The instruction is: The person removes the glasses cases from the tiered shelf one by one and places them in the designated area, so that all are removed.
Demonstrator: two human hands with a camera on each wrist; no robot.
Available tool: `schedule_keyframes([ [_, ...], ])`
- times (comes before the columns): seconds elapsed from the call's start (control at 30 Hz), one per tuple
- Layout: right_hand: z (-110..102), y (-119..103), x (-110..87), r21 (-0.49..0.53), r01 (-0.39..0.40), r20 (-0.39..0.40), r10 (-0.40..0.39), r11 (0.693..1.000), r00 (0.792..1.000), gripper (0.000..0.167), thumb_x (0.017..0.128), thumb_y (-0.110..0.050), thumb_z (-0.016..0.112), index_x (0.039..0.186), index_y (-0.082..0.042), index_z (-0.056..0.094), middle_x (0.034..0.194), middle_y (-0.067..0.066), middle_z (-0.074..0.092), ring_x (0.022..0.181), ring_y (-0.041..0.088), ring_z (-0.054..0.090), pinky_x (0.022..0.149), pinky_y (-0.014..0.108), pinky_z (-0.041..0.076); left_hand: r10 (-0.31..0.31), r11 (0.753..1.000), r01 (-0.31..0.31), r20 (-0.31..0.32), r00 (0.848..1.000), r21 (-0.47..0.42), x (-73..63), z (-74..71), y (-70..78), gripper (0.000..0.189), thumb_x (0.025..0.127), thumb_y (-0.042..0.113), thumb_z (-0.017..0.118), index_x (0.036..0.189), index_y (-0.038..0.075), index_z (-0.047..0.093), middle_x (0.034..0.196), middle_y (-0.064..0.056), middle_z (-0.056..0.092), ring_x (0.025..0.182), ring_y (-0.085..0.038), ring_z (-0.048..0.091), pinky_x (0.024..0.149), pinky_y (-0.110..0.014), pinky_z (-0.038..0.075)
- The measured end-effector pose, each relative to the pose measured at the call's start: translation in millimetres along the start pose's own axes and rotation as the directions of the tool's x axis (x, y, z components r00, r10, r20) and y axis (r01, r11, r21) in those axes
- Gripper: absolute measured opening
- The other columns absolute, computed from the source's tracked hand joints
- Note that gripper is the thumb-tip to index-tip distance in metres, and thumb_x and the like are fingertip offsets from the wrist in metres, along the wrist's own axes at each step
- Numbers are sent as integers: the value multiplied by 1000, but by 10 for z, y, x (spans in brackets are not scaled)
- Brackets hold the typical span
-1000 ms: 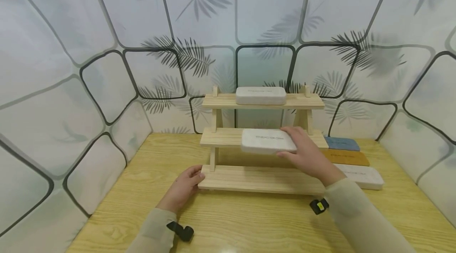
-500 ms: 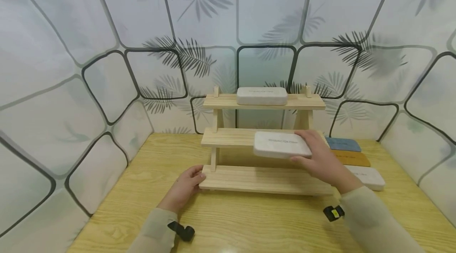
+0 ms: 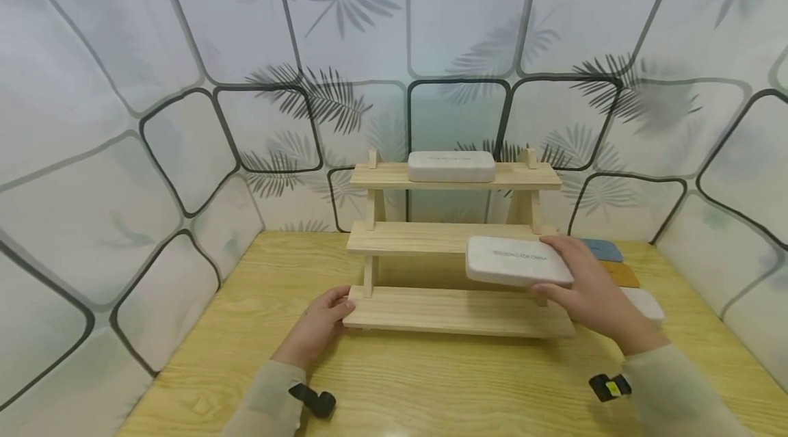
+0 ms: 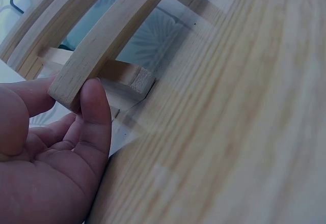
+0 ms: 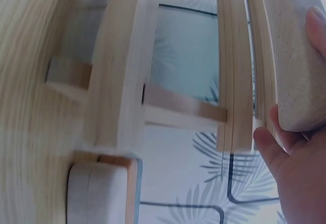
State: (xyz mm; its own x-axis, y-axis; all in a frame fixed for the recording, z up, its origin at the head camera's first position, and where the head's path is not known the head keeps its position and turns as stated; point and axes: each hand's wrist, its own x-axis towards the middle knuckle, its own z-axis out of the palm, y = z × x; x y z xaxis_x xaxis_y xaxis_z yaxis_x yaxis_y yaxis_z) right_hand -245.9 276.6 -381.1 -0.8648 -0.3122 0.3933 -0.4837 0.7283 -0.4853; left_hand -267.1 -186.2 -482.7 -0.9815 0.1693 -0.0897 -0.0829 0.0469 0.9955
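Note:
My right hand [image 3: 587, 290] grips the right end of a white, rounded glasses case [image 3: 514, 260] with dark lettering on top. The case is in the air, in front of the middle board's right half. In the right wrist view the same case [image 5: 300, 66] shows at the right edge, with the thumb and fingers around its end. My left hand [image 3: 317, 323] pinches the left end of the bottom board of a three-tier wooden display stand [image 3: 455, 314]. The left wrist view shows thumb and fingers on either side of that board end [image 4: 76, 81].
Another white case [image 3: 451, 167] lies on the top board. Right of the stand, a blue case [image 3: 603, 249], an orange case [image 3: 623, 275] and a white case [image 3: 643, 303] lie in a row on the wooden table [image 3: 394, 382]. Patterned cloth walls [image 3: 172, 150] enclose the back and sides.
My right hand has moved right and slightly down, carrying the white glasses case from in front of the middle board's centre toward its right end. My left hand keeps its place on the stand.

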Motion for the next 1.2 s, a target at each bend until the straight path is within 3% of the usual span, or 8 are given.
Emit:
schedule_keyframes([
  [0.23, -78, 108, -150, 2, 7, -13, -7, 1000, 1000, 82, 90, -28, 80, 154, -3, 35, 151, 25, 34, 131, 45, 37, 92, 62, 37, 1, 1000, -1, 12, 1000, -3, -4, -11, -2, 53, 106, 20, 56, 151, -3, 39, 133, -21, 56, 115, -29, 60, 89, -37, 53],
  [0.4, -114, 225, -263, -25, 36, -15, -37, 999, 999, 81, 89, -24, 82, 153, -5, 38, 147, 20, 39, 123, 36, 42, 87, 25, 43, -1, 1000, 1, 18, 1000, -5, -14, -9, 4, 53, 106, 20, 56, 151, -3, 38, 133, -21, 56, 116, -29, 60, 90, -38, 53],
  [0.47, -131, 274, -309, -40, 40, -17, -40, 998, 999, 80, 88, -24, 82, 153, -6, 39, 146, 19, 40, 119, 34, 44, 81, 19, 42, -1, 1000, 1, 17, 1000, -5, -14, -9, 3, 54, 106, 21, 56, 151, -3, 38, 133, -21, 56, 116, -29, 60, 90, -38, 53],
  [0.63, -170, 369, -433, -54, 10, -24, -12, 998, 1000, 81, 88, -24, 82, 154, -10, 38, 146, 19, 41, 119, 35, 44, 81, 36, 41, -2, 1000, 3, 17, 1000, -5, -9, -14, -1, 54, 107, 21, 56, 152, -3, 37, 134, -22, 55, 116, -30, 60, 90, -39, 54],
  [0.9, -238, 514, -607, -56, 22, -61, -25, 998, 998, 82, 86, -19, 84, 154, -12, 39, 143, 20, 43, 117, 29, 41, 87, 11, 28, 0, 1000, 0, 15, 1000, -1, -3, -18, 0, 53, 107, 20, 55, 151, -3, 39, 133, -21, 56, 113, -29, 61, 87, -37, 54],
  [1.07, -271, 607, -667, -75, 41, -88, -48, 996, 995, 83, 83, -16, 85, 154, -13, 41, 142, 20, 44, 121, 21, 38, 89, 8, 22, 5, 1000, -5, 13, 1000, 7, 1, -22, 3, 53, 106, 20, 56, 151, -3, 39, 131, -21, 57, 111, -27, 62, 85, -36, 54],
  [1.2, -307, 661, -722, -78, 16, -70, -21, 997, 997, 83, 85, -18, 84, 155, -12, 39, 144, 23, 42, 120, 32, 39, 88, 9, 23, 5, 1000, -5, 13, 1000, 13, -4, -17, 7, 53, 106, 21, 56, 150, -4, 40, 130, -21, 57, 110, -27, 62, 84, -36, 54],
])
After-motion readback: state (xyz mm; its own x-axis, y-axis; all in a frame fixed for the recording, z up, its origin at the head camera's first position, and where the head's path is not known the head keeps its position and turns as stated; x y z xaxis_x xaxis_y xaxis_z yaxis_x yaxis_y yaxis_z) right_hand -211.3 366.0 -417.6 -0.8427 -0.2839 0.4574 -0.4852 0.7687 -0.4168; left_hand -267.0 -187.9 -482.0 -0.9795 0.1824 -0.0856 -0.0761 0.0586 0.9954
